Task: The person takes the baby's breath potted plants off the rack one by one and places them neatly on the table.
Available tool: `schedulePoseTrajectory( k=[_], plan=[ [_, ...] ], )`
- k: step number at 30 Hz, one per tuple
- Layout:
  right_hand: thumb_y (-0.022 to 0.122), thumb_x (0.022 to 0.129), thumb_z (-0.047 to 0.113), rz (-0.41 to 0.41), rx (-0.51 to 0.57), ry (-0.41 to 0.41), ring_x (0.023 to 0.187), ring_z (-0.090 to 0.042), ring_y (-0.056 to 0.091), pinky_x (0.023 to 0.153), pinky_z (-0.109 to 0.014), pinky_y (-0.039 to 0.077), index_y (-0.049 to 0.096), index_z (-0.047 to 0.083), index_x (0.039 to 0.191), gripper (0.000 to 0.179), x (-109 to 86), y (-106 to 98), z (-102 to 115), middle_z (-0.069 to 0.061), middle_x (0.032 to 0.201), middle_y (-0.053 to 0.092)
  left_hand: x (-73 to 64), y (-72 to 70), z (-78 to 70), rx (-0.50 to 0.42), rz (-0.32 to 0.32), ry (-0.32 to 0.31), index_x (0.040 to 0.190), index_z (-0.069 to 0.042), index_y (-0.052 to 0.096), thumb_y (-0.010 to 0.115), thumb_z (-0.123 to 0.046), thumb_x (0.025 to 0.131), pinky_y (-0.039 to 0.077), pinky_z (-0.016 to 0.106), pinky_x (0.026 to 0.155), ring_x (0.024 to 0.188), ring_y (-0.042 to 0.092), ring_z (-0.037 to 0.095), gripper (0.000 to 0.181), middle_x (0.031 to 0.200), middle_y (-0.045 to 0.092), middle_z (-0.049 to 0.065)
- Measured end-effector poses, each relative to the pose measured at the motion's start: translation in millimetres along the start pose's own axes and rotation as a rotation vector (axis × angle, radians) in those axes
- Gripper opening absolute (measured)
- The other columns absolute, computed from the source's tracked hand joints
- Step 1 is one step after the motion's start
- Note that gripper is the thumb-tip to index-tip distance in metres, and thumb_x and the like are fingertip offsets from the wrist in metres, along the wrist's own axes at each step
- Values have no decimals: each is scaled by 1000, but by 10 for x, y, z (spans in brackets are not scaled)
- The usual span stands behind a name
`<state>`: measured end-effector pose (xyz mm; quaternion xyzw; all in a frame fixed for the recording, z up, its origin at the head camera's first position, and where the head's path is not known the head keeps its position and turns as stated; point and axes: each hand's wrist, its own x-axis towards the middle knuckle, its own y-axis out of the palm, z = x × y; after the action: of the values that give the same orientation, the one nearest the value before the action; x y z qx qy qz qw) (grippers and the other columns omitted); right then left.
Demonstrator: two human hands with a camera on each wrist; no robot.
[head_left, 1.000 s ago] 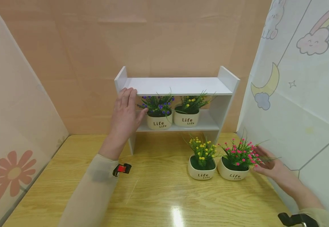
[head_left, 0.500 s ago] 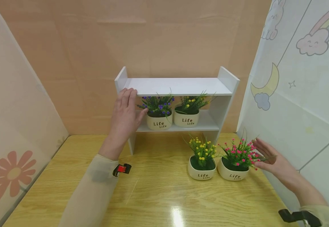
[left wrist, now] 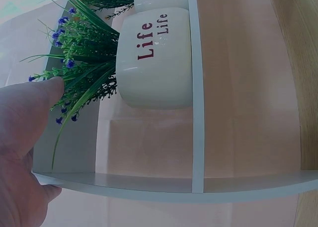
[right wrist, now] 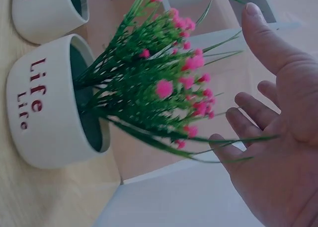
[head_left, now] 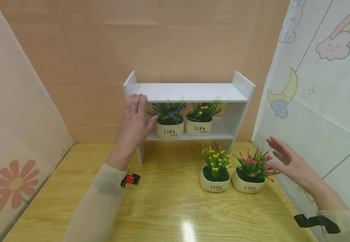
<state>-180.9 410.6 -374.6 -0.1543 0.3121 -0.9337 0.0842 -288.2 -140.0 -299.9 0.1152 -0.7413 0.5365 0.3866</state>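
Note:
My left hand (head_left: 134,117) rests on the upper left corner of a white two-tier shelf (head_left: 190,91), fingers straight and together, thumb spread toward the purple flowers. In the left wrist view, the thumb (left wrist: 49,90) overlaps that plant's leaves. A cream pot with purple flowers (head_left: 170,129) and a cream pot with yellow flowers (head_left: 198,127) stand on the lower board. At the right, my right hand (head_left: 296,169) is held up with spread fingers, holding nothing. It is beside the pot of pink flowers (head_left: 248,183), where grass blades overlap the palm in the right wrist view.
Another pot with yellow flowers (head_left: 215,181) stands on the wooden table (head_left: 163,208), close left of the pink one. A printed white wall (head_left: 323,117) rises at the right, a flowered one (head_left: 20,101) at the left. Brown sheeting (head_left: 187,40) covers the back.
My right hand has risen from beside the pink flowers, and its fingers have spread further clear of the blossoms. The left hand and all the pots have kept their places.

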Motion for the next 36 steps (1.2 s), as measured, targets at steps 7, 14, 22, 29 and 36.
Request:
schedulePoseTrajectory(
  k=[7,14,22,29,36],
  plan=[
    [73,107,6,-23,-59,-10,165,-38,25,99,-2,40,15,30,179,96,147,-35,245,-5,183,22,4,3,8,9,2,-5,165,1,30,75,-37,108,11,44,137,163,22,41,81,166,34,23],
    [80,104,18,-28,-126,5,161,-57,20,130,-39,32,17,37,178,98,312,-5,541,-3,184,19,-6,5,5,1,-3,-5,165,1,31,75,-36,108,12,45,137,163,22,41,82,166,34,24],
    [87,99,24,-55,-182,4,163,-53,22,119,-85,23,25,41,176,101,504,69,868,-2,182,23,5,7,9,1,-2,-10,165,1,30,74,-37,108,12,45,137,163,21,41,81,167,35,23],
    [90,96,23,-108,-247,-103,162,-49,26,119,-84,25,33,30,175,99,690,157,1101,-11,179,31,-4,0,10,2,2,-6,166,2,30,73,-36,109,14,46,137,163,22,42,80,166,34,24],
    [97,88,19,-219,-358,-238,157,-47,38,121,-75,34,42,20,172,100,864,311,1275,-18,172,43,-3,3,10,2,4,-8,166,2,30,73,-36,109,13,46,137,163,21,41,80,166,34,24]
  ],
)
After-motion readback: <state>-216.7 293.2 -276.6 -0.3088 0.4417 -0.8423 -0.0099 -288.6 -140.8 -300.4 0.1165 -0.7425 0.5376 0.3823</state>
